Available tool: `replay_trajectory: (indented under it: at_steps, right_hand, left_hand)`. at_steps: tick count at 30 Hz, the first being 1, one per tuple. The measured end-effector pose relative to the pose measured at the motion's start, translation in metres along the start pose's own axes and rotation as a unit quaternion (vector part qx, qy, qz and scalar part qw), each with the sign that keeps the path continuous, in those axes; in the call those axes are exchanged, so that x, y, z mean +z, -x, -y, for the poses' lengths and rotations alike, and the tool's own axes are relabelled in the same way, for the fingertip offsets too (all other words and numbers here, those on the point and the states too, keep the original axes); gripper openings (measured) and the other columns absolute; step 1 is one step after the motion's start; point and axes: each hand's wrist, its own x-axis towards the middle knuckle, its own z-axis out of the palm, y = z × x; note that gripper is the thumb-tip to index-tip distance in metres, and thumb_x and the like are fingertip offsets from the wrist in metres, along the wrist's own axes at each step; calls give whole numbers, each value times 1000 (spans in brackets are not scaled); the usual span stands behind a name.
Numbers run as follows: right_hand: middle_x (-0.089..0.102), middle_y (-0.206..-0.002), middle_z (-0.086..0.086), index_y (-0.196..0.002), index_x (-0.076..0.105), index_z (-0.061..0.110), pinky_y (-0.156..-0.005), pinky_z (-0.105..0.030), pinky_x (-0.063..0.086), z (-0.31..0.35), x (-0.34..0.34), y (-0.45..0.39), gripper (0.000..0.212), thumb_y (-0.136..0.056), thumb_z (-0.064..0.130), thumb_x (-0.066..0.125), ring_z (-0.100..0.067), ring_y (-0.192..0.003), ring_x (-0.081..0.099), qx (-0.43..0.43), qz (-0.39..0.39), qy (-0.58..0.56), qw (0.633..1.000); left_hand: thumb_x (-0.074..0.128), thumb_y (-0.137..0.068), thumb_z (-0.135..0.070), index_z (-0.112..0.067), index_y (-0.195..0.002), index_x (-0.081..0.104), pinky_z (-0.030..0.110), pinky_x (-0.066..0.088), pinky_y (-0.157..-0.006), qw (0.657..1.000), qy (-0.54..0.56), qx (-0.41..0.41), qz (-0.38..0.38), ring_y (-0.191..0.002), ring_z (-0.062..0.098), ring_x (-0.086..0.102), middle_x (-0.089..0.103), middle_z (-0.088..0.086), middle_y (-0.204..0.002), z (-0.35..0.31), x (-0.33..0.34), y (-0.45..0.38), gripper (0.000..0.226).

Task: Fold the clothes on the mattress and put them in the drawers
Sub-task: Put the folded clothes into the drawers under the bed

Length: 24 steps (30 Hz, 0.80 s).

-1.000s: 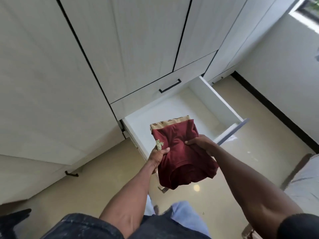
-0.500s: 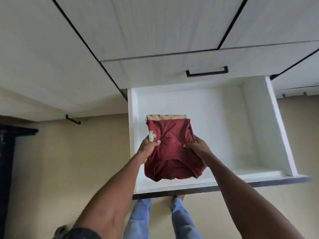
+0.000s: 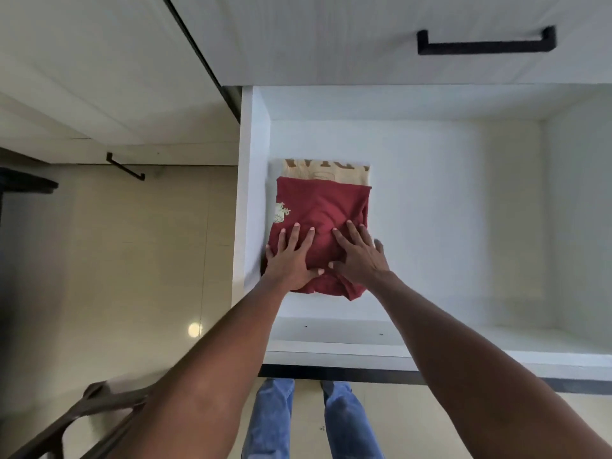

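- The folded maroon garment [image 3: 323, 213] is lying flat on the floor of the open drawer [image 3: 463, 226], tucked into the drawer's left side, its left edge just beside the left wall.
- A cream garment [image 3: 326, 172] with brown lettering is peeking out from under the maroon one at the far end; the two are sitting as one stack.
- The stack's long axis is running from the person's near side toward the back of the drawer, parallel to the left wall.
- The left hand [image 3: 291, 260] is pressing flat on the near-left part of the stack, fingers [image 3: 294, 231] straight and spread, pointing away from the person.
- The right hand [image 3: 359, 256] is pressing flat on the near-right part, fingers [image 3: 352, 231] likewise straight and slightly fanned; the two thumbs are nearly meeting at the middle.
- Neither hand is curling round or pinching the cloth; both are lying on top of it.
- The near end of the stack is bunching a little beyond the heels of the hands, so I judge the placing is nearly done and the coming move is a straight lift of both hands up and back toward the body.
- Both hands are equally near; the wide right part of the drawer is lying to the right of the right hand.
- A black handle [image 3: 485, 44] is sitting on the closed drawer front above.
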Motion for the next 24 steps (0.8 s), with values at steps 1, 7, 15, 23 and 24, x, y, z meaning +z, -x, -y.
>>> replay_trajectory:
  at_steps: [1, 7, 15, 23, 24]
  right_hand:
    - [-8, -165, 0, -156, 6, 37, -118, -56, 13, -1, 2, -3, 84, -91, 57, 55, -27, -152, -6, 13, 23, 1, 1000]
    - [-18, -164, 6, -156, -1, 40, -116, -56, 21, -1, -3, -22, 87, -92, 51, 57, -24, -151, -13, 47, 89, 25, 995]
    - [8, -164, -14, -157, 14, 18, -119, -46, 17, 43, -39, 38, 77, -93, 26, 57, -33, -151, 7, 23, -26, 19, 999]
    - [44, -146, -16, -143, 40, 0, -118, -42, 25, 155, -104, 193, 59, -86, 10, 51, -33, -138, 36, -17, -87, -3, 996]
    - [48, -141, -16, -139, 44, 0, -117, -43, 26, 169, -111, 205, 55, -86, 11, 50, -33, -135, 39, -25, -88, 7, 996]
  left_hand:
    - [52, -84, -71, -42, -153, -12, 66, 8, -116, 1000, 4, -2, 4, -150, 33, -14, -20, -3, -163, 1, 3, -2, 98]
    - [51, -85, -70, -43, -151, -17, 70, 20, -110, 1000, -12, -8, -6, -150, 33, -14, -26, -3, -161, 3, 12, -10, 99]
    - [48, -98, -48, -24, -157, -1, 52, 8, -121, 997, -25, 16, -75, -151, 34, 0, 1, 12, -165, -12, -36, 53, 80]
    - [48, -99, -30, -1, -151, 23, 39, 14, -121, 992, 37, -23, -121, -147, 31, 19, 26, 17, -158, -11, -86, 250, 65]
    - [50, -97, -29, -2, -147, 31, 40, 17, -120, 990, 48, -29, -129, -144, 31, 25, 33, 16, -154, -7, -88, 268, 60]
